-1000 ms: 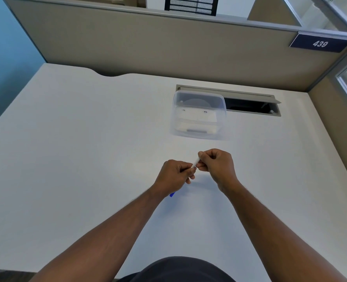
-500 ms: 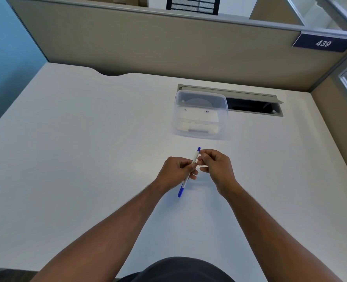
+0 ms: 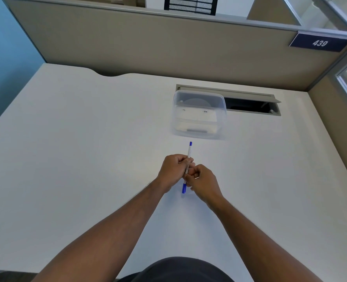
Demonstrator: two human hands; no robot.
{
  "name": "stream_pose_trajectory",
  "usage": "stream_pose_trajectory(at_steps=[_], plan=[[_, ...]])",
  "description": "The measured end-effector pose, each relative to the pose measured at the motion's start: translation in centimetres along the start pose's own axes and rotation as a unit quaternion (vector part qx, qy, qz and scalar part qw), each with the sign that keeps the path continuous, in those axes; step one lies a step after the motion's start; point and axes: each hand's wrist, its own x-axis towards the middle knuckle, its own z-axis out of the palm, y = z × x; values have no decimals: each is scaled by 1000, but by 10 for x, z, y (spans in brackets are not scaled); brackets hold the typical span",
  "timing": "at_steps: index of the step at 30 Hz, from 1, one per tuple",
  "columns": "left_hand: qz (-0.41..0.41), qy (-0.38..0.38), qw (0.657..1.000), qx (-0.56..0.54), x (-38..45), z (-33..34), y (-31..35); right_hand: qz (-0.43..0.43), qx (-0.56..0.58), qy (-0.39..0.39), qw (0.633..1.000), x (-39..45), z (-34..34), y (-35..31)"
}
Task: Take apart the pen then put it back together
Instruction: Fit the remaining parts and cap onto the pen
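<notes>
A white pen (image 3: 189, 152) with a blue end plug at its far tip and a blue cap at its near end stands almost straight away from me over the white desk (image 3: 87, 159). My left hand (image 3: 173, 169) grips the pen's barrel at mid-length. My right hand (image 3: 203, 182) is closed around the lower part of the pen, just above the blue cap, touching the left hand. The middle of the barrel is hidden by my fingers.
A clear plastic box (image 3: 199, 115) stands just beyond the pen. Behind it a cable slot (image 3: 250, 104) opens in the desk. A beige partition (image 3: 168, 47) closes the back, with a sign reading 439 (image 3: 319, 42).
The pen has swung from a slant to nearly straight ahead. My right hand has slid from the pen's far end down to its near end, beside the cap.
</notes>
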Motion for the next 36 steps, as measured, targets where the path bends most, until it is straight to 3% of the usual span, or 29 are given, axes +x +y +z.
stream_pose_trajectory(at_steps=[8,13,22,26,29,32,36], plan=[[-21,4,999,32,-3,3,0,14,-67,10,998,6,7,9],[44,82,981,172,-4,0,-3,56,-132,12,990,15,9,15],[-13,109,988,107,7,-12,-9,58,-155,-70,984,10,13,19],[-62,21,997,36,9,-9,-14,48,-110,-108,987,5,5,11],[-59,-1,998,27,6,-9,-15,33,-94,-49,994,9,-11,3],[-59,-78,995,5,1,-12,-13,25,32,7,999,17,-30,-9],[-93,-183,977,-64,-4,-17,-7,2,151,-20,988,21,-45,-17]])
